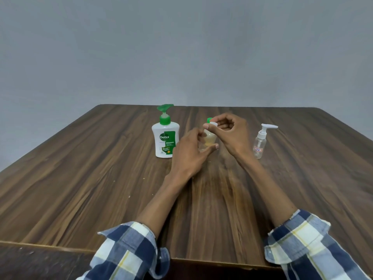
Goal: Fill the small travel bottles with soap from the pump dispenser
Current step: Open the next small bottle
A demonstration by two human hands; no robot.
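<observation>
Reaching arms: two forearms in rolled plaid sleeves (129, 249) stretch from the near edge across the wooden table (80, 178).
Left hand: the left hand (188, 152) curls round the lower body of a small travel bottle (210, 139), thumb in front, fingers wrapped behind.
Small travel bottle: clear, upright, partly filled with pale yellowish soap; its body sits inside the left grip, its neck rises above it.
Right hand: the right hand (232, 132) pinches a white cap (213, 123) at the bottle's top between thumb and fingertips, the other fingers curled.
Green piece: a bit of green shows just behind the cap; what it is cannot be told.
Pump dispenser: the white Dettol pump dispenser (165, 138) stands just left of the left grip.
Second travel bottle: an empty-looking clear pump bottle (260, 144) stands right of the right grip, apart from it.
</observation>
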